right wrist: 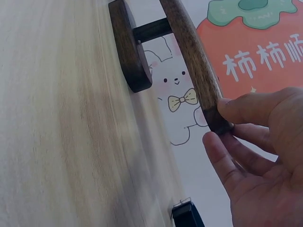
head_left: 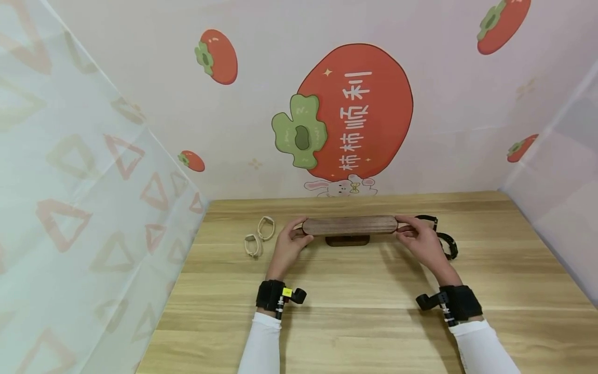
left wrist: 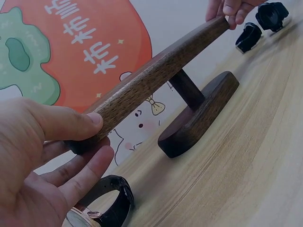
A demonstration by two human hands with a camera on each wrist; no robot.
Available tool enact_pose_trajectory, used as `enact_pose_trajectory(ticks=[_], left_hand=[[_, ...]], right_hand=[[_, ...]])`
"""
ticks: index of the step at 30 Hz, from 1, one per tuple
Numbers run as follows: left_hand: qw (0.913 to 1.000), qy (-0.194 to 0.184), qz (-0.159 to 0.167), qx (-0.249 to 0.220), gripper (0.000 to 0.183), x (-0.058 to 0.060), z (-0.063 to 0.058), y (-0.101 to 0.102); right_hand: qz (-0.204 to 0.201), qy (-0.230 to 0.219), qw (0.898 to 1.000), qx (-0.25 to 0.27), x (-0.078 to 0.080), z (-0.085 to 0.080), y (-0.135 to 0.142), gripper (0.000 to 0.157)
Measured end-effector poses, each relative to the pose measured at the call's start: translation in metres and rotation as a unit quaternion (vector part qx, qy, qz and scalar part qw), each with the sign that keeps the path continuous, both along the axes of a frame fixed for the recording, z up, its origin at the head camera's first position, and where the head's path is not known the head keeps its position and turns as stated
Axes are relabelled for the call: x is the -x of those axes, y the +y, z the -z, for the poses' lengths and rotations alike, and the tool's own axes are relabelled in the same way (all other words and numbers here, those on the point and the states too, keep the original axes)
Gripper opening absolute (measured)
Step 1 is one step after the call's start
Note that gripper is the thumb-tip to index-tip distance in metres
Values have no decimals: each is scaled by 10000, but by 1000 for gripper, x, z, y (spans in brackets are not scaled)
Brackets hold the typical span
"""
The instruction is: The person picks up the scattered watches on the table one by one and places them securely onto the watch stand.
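Observation:
A dark wooden T-shaped watch stand [head_left: 350, 225] is at the back of the table, its long bar running left to right above a short post and an oval base [left wrist: 199, 118]. My left hand [head_left: 287, 248] holds the bar's left end, thumb [left wrist: 90, 122] on the side and fingers beneath. At the other end, my right hand [head_left: 424, 246] pinches the bar between thumb and fingers [right wrist: 227, 163]. The base appears to sit on the tabletop. A watch with a black strap [left wrist: 124, 198] lies just under the left hand, mostly hidden in the head view.
Two cream-strapped watches [head_left: 266, 228] lie left of the left hand on the wooden table [head_left: 345, 311]. Two black watches [head_left: 449, 246] lie beside and behind the right hand. A printed wall [head_left: 252, 124] rises directly behind the stand.

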State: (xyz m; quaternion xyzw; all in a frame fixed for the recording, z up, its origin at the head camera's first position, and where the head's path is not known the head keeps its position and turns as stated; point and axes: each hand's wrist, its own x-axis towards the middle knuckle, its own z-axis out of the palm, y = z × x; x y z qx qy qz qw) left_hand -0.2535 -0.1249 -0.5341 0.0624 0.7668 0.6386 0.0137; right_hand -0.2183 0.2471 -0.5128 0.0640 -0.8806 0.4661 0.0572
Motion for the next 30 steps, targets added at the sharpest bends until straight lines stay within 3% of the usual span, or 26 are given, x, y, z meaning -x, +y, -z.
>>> enact_pose_trajectory(ticks=[10, 20, 30], left_hand=[[9998, 181, 34, 24, 61, -2, 2, -4], [9992, 353, 73, -159, 61, -3, 8, -7], [9978, 461, 138, -447, 61, -3, 14, -7]], right_hand=[[-137, 107, 9998, 136, -3, 2, -3, 54], [-235, 196, 9995, -73, -13, 3, 2, 53], [-434, 1109, 9885, -928, -28, -1, 23, 53]])
